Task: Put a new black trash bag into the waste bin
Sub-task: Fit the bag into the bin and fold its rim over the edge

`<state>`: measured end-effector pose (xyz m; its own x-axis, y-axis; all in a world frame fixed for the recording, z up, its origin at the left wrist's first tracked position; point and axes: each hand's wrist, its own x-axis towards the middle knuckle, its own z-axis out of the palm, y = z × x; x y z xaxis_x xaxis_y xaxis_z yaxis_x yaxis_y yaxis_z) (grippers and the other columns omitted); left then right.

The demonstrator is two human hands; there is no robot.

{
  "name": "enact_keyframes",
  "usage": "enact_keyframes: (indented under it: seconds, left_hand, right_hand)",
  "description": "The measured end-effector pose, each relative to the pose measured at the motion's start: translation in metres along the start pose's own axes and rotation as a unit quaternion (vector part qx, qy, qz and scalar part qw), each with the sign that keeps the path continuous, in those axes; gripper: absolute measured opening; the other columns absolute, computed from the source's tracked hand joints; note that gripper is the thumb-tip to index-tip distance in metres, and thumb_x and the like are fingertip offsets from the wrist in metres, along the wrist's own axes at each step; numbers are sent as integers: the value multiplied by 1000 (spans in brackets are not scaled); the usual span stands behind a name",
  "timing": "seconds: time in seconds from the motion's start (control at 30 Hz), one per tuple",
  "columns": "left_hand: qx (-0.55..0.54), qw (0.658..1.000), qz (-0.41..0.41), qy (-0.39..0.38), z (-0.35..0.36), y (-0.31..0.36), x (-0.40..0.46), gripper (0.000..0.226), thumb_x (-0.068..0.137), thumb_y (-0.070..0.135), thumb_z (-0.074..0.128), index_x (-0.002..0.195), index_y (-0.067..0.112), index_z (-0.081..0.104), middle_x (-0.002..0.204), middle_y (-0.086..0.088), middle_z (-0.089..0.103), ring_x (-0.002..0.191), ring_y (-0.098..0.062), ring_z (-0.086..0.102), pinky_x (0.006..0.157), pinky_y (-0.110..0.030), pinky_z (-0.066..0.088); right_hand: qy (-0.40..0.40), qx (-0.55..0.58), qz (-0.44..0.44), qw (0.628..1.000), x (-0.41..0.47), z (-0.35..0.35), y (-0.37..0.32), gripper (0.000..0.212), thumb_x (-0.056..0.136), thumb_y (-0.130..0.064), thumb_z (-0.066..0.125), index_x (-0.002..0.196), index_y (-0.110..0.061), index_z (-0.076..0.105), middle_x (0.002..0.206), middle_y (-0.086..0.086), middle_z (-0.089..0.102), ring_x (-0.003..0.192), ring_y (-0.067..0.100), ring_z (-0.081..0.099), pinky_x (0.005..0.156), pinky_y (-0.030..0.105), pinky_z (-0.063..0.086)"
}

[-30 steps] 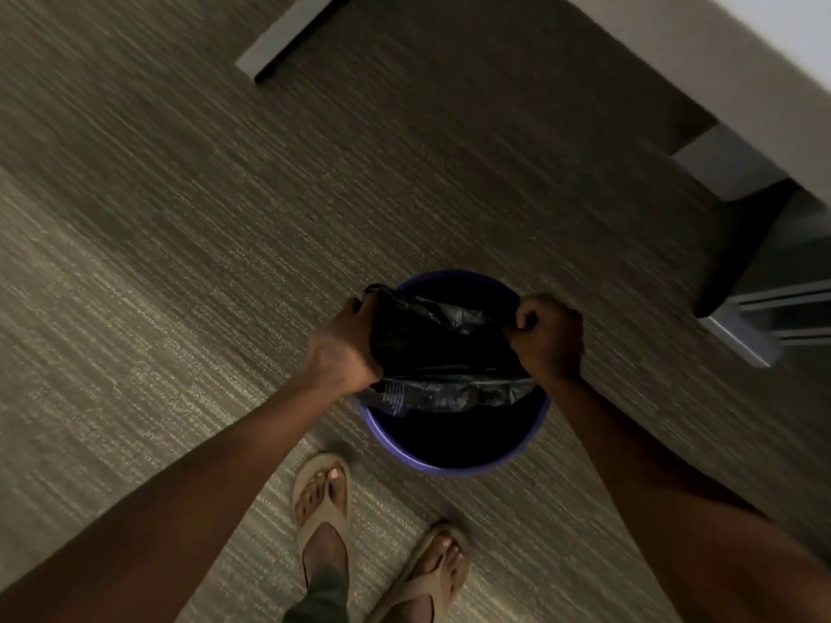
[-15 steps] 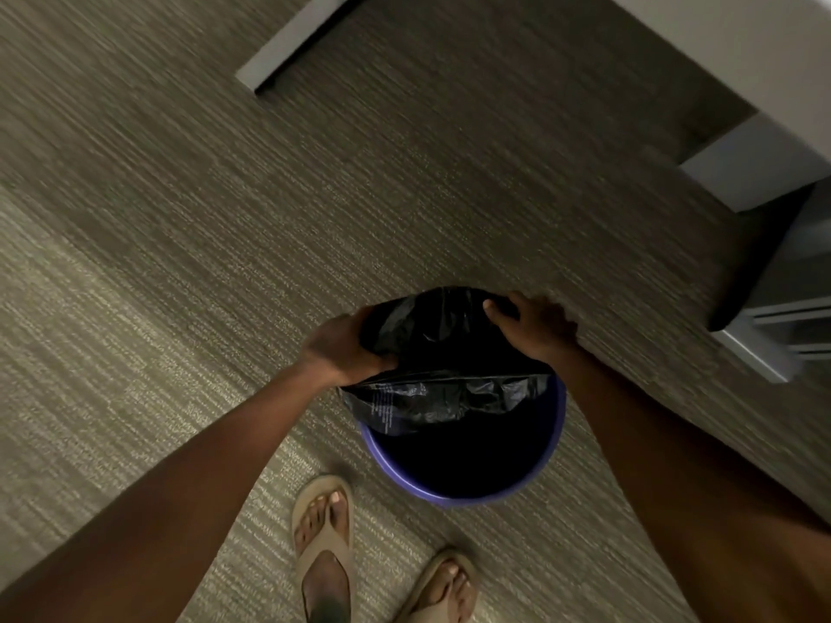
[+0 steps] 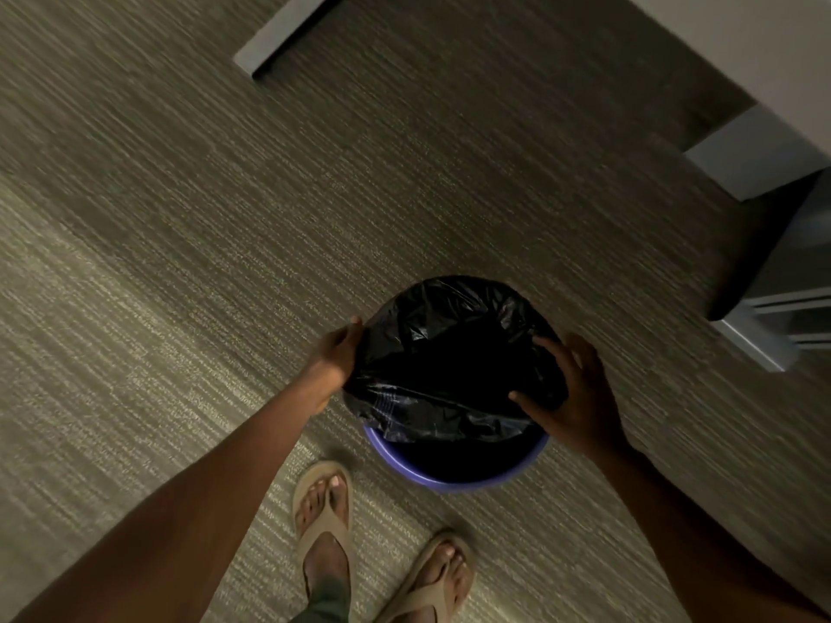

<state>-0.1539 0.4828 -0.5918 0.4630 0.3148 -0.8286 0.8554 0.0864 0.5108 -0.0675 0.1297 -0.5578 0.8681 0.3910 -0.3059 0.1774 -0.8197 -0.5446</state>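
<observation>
While the black trash bag [image 3: 454,366] is stretched over the far part of the purple waste bin [image 3: 454,474], its near hem hangs loose across the opening, and the near arc of the rim shows bare. The bin stands on the carpeted floor [image 3: 180,263], just beyond the person's sandalled feet [image 3: 323,519]. The left hand [image 3: 335,359] clasps the bag's edge against the bin's left side, fingers curled on the plastic. The right hand [image 3: 580,397] lies spread over the bag at the right side, fingers splayed and thumb pressing the film; whether it pinches the hem I cannot tell. The loose hem runs left to right between the two hands, on the near side of both, toward the person. I judge the next move pulls that hem down over the near rim, and the right thumb sits closer to it.
</observation>
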Motion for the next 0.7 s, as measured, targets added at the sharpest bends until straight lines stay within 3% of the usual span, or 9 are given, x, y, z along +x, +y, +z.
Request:
enact_keyframes:
  seconds: [0.13, 0.2, 0.3, 0.37, 0.43, 0.5, 0.6, 0.63, 0.7]
  left_hand:
    - [-164, 984, -59, 24, 1, -14, 2, 33, 105, 44, 52, 96, 24, 77, 93, -7, 83, 87, -25, 79, 70, -33, 59]
    - [-202, 976, -73, 22, 4, -20, 5, 28, 104, 27, 55, 99, 14, 79, 102, -17, 81, 88, -31, 78, 71, -38, 61]
    - [-223, 971, -80, 37, 9, -24, 5, 26, 104, 17, 52, 112, 11, 76, 115, -23, 76, 102, -38, 74, 89, -53, 62]
    - [-272, 956, -51, 99, 11, -21, 0, 22, 104, 11, 54, 111, 17, 74, 115, -16, 75, 102, -34, 70, 91, -49, 60]
    - [-313, 928, -4, 203, 7, -16, -13, 23, 103, 9, 56, 110, 27, 69, 113, -8, 71, 99, -26, 66, 81, -35, 58]
    - [-223, 930, 69, 283, 1, -15, -34, 27, 101, 10, 59, 118, 29, 67, 119, -3, 69, 99, -15, 66, 74, -16, 54]
    - [3, 947, 275, 164, 8, -21, -78, 42, 96, 13, 68, 121, 47, 64, 124, 4, 63, 106, -1, 61, 81, -15, 56]
    - [125, 931, 326, 105, 13, -25, -91, 43, 95, 24, 71, 128, 50, 60, 127, 5, 61, 112, -5, 59, 87, -18, 54]
    - [362, 844, 395, 42, 23, -33, -106, 55, 95, 42, 68, 148, 39, 52, 137, 1, 59, 129, -21, 50, 100, -34, 46]
  right_hand:
    - [-39, 143, 69, 987, -29, -2, 18, 82, 76, -58, 77, 150, -34, 52, 150, -7, 49, 139, 17, 52, 98, 36, 59]
    - [-72, 213, 118, 967, -36, -4, 24, 82, 75, -48, 81, 151, -42, 49, 150, -18, 48, 140, 15, 52, 98, 35, 59]
    - [-88, 288, 140, 943, -47, -2, 26, 87, 76, -39, 84, 152, -49, 44, 151, -31, 46, 138, 8, 53, 99, 32, 57]
    - [-67, 306, 155, 937, -55, 2, 25, 86, 79, -36, 81, 155, -47, 42, 157, -21, 47, 138, 5, 52, 95, 23, 57]
    - [-54, 319, 182, 929, -64, 6, 23, 86, 82, -34, 80, 157, -45, 38, 162, -6, 46, 138, 12, 54, 96, 27, 56]
    - [-65, 323, 196, 924, -70, 9, 22, 87, 87, -29, 79, 159, -44, 34, 163, -1, 45, 141, 22, 53, 100, 36, 55]
    - [-84, 297, 201, 930, -76, 14, 23, 92, 88, -24, 82, 160, -45, 29, 154, 1, 53, 133, 25, 59, 92, 33, 55]
    - [-84, 291, 208, 930, -78, 15, 22, 94, 86, -25, 84, 159, -47, 29, 150, 0, 56, 129, 25, 61, 90, 33, 55]
    - [-83, 287, 217, 929, -82, 18, 18, 94, 81, -30, 87, 153, -56, 31, 141, -5, 59, 121, 17, 65, 86, 29, 55]
